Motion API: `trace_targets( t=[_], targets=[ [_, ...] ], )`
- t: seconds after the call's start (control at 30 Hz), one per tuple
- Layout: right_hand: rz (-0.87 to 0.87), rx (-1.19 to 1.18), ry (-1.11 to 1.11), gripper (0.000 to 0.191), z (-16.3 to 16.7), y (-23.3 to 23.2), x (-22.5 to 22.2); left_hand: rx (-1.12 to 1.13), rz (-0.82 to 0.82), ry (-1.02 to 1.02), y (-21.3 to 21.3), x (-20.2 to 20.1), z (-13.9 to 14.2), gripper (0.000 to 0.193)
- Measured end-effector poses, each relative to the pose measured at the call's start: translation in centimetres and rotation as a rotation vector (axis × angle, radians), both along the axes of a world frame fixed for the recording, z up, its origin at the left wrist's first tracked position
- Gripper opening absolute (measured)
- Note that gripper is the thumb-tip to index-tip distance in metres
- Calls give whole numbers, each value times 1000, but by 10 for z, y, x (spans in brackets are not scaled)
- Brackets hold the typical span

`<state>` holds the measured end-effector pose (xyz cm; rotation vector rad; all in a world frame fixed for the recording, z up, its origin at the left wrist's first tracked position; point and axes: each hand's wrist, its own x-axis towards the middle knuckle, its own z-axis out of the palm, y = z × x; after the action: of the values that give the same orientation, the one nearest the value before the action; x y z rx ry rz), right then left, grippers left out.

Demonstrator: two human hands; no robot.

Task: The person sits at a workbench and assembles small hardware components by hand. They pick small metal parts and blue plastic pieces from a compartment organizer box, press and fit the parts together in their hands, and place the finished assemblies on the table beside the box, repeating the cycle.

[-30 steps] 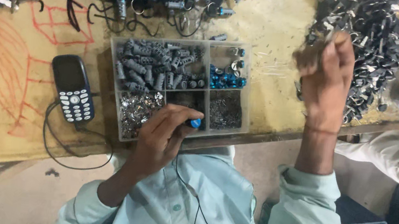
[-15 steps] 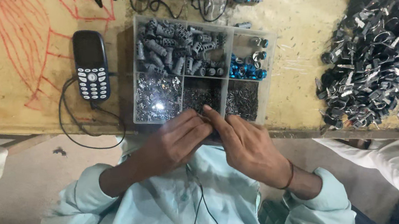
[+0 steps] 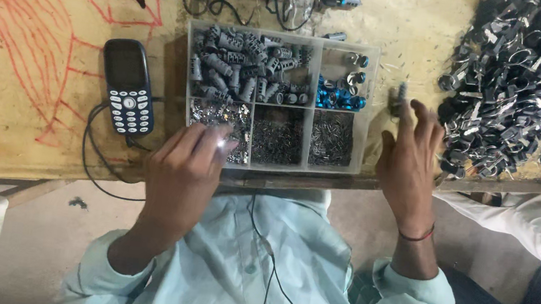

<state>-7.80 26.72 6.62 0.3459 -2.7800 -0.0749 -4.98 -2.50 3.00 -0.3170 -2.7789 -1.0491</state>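
**Worktop at the near edge: tray, two hands, bordering stock**

Clear compartment tray (image 3: 374, 109): sits close to the worktop's (image 3: 27, 144) near edge, its front wall just short of the drop. Grey cylinders fill the upper left cell, blue caps (image 3: 337, 98) the upper right, small dark and shiny metal bits the three lower cells.

Left margin: keypad phone (image 3: 128, 87) just beside the tray, its black cable (image 3: 89, 165) looping toward the edge. Little free surface between them.

Right margin: a strip of bare wood between tray and a heap of dark metal clips (image 3: 522, 86), which spreads to the worktop's right edge.

Left hand (image 3: 183, 176): palm down over the tray's lower left cell, fingers bunched; grip pinched together on a tiny shiny piece (image 3: 222, 143), too small to identify.

Right hand (image 3: 412, 161): raised over the bare strip, fingers spread and pointing away; grip lightly pinching a small grey cylindrical part (image 3: 399, 97) at the fingertips, between tray and heap.
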Motion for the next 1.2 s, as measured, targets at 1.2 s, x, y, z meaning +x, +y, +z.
trace_targets(
  t=[1.2],
  targets=[
    [124, -1358, -1109, 12, -35, -40, 4, 1007, -129, -459, 19, 5, -8, 15]
  ],
)
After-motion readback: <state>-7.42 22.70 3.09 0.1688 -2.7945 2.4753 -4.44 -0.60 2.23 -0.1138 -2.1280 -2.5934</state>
